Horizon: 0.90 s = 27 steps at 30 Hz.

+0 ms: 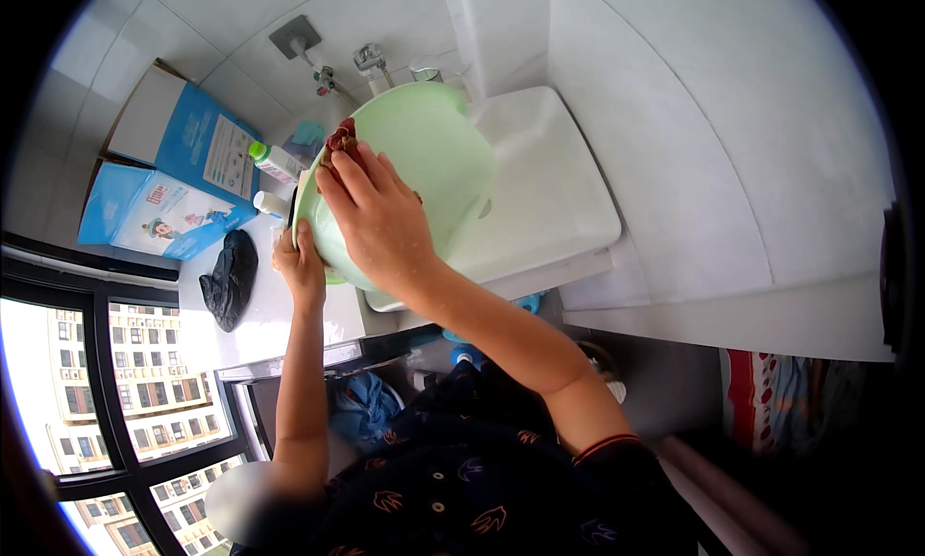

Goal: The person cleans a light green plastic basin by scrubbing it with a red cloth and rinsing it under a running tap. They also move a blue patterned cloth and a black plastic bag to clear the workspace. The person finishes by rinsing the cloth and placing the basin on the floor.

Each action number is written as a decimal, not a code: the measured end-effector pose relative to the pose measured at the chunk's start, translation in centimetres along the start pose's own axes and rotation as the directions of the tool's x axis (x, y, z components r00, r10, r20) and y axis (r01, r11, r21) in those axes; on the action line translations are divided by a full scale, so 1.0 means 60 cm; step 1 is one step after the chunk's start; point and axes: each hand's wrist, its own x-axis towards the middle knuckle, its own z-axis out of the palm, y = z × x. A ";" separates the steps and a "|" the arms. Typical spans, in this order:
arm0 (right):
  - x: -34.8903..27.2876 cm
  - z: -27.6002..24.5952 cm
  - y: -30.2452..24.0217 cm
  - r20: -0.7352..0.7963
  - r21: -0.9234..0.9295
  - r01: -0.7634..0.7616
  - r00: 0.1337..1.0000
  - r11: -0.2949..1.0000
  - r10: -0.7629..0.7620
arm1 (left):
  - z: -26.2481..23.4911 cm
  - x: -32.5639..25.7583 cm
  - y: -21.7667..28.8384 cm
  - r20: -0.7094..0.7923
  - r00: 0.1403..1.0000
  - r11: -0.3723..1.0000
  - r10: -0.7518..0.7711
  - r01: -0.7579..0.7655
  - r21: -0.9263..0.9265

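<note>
A light green plastic basin [434, 161] is tilted up on its side over the white sink [568, 199]. My left hand [304, 267] grips the basin's left rim, its thumb on the inner side and the other fingers behind. Against the basin's inside near that rim, my right hand [381, 228] presses a crumpled reddish-brown cloth [343, 138]. The fingers lie over the cloth, and much of it is hidden beneath them. Drops of water show on the back of my right hand.
On the left counter stand an open blue-and-white carton [188, 195], a white bottle with a green cap [277, 161], a small white bottle [271, 204] and a black plastic bag [229, 278]. A tap [370, 59] rises behind the basin. Blue fabric [366, 407] lies below the counter.
</note>
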 end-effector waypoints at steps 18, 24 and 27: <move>-0.185 -0.020 0.263 0.538 0.695 -0.659 0.211 -0.288 0.816 | -0.014 -0.022 0.004 0.039 0.922 0.797 -0.386 0.355 -0.488; -0.166 -0.015 0.116 0.065 0.821 -0.544 0.390 0.172 0.919 | -0.034 -0.028 0.002 0.066 0.860 0.611 -0.506 0.412 -0.676; -0.148 -0.018 0.074 0.030 0.818 -0.508 0.504 0.268 0.863 | -0.048 -0.037 0.021 0.060 0.870 0.589 -0.489 0.380 -0.713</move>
